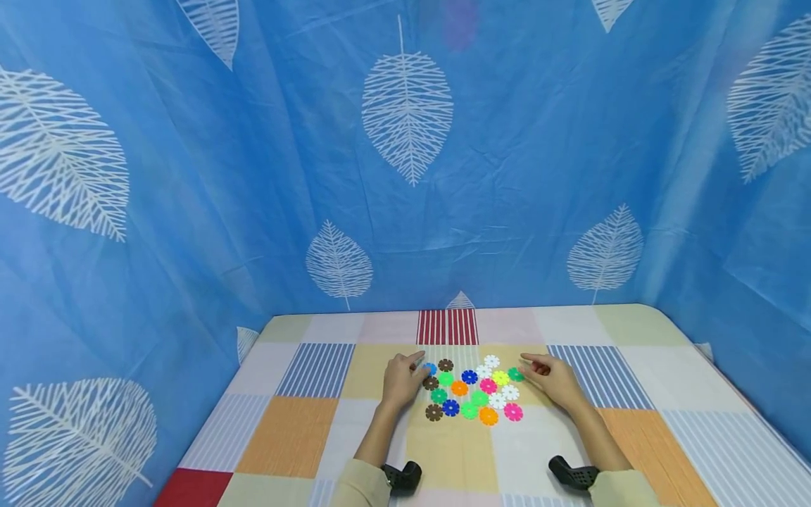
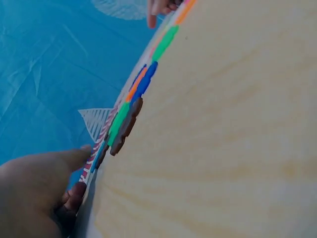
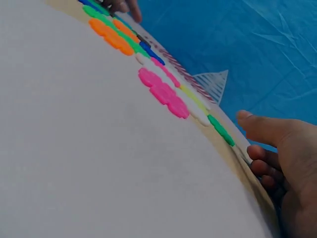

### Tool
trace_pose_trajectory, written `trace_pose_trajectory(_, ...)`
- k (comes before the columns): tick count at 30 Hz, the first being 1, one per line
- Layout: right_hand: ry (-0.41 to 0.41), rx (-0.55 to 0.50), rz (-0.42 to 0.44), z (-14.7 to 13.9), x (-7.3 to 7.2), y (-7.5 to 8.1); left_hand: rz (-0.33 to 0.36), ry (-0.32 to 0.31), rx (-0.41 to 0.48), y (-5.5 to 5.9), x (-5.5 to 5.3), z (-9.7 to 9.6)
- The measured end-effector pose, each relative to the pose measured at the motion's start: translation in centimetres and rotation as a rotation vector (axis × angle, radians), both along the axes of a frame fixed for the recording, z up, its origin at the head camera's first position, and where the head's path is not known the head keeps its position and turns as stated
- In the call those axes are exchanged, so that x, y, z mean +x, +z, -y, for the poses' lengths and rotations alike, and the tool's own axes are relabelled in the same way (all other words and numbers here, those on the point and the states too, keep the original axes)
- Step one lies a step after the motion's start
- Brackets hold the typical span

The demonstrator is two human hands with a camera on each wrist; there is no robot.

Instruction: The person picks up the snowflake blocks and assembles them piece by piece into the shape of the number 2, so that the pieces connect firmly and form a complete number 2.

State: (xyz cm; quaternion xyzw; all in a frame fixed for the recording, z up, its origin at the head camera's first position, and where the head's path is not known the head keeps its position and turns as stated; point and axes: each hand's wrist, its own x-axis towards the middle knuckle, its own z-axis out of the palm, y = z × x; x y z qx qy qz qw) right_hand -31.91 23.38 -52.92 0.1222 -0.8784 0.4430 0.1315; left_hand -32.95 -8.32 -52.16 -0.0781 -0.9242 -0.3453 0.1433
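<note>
Several flat, notched plastic discs lie spread on the patchwork cloth between the two hands. My left hand rests at the left edge of the group, thumb tip right at a light blue disc; brown discs lie close by. On the opposite side is my right hand, its thumb and fingers parted beside a green disc. Its fingers curl loosely in the right wrist view, with nothing between them. A pink disc and an orange disc are at the group's near side.
The table is covered by a patchwork cloth of checks and stripes. Blue curtains with white leaf prints enclose its back and sides. A black wrist device sits on the left wrist, another black device on the right.
</note>
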Motion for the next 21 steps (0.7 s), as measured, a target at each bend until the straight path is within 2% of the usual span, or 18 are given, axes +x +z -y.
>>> trace_pose_trajectory(5,0.020,0.058,-0.034,-0.11,0.53,-0.23,-0.014,-0.004,-0.094,-0.32,0.27,-0.15)
trace_pose_trajectory(10,0.013,0.099,-0.077,-0.21,0.67,-0.32,-0.028,-0.007,-0.117,-0.37,0.24,-0.21)
trace_pose_trajectory(15,0.001,0.069,-0.060,-0.13,0.57,-0.44,-0.024,0.006,-0.035,-0.40,0.38,-0.11)
trace_pose_trajectory(19,-0.006,0.030,-0.010,-0.03,0.49,-0.63,-0.018,0.005,0.080,-0.43,0.49,0.04)
trace_pose_trajectory(21,-0.005,-0.006,0.013,-0.01,0.41,-0.75,-0.006,-0.020,0.148,-0.43,0.49,0.24)
